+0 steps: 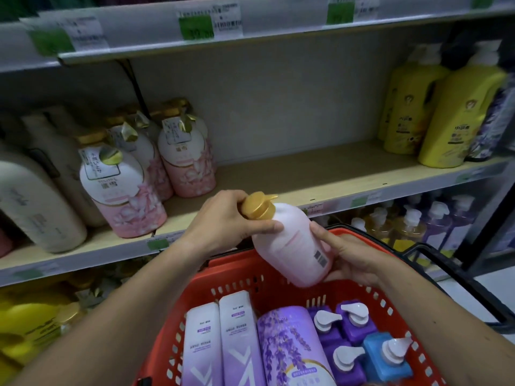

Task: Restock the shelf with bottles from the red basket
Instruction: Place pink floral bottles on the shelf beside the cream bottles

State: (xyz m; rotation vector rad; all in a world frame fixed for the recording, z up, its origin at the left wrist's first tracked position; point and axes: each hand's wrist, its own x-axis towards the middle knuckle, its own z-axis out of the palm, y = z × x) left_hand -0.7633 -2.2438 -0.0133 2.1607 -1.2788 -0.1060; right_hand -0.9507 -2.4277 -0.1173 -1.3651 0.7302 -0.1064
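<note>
A pink bottle (292,243) with a gold pump cap hangs tilted above the red basket (245,277), its barcode side facing me. My left hand (225,221) grips its neck just below the cap. My right hand (345,254) cups the bottle's lower end, fingers curled round it. The basket below holds two tall lilac bottles (220,344), a lavender-printed bottle (292,349), purple pump bottles (351,321) and a blue pump bottle (387,355). The middle shelf (306,176) has a bare stretch in front of the held bottle.
Matching pink floral bottles (125,190) with gold caps stand on the shelf's left, beside cream bottles (36,204). Yellow bottles (451,118) stand at the shelf's right. Pump bottles (412,227) fill the lower shelf. A black frame (451,271) runs behind the basket.
</note>
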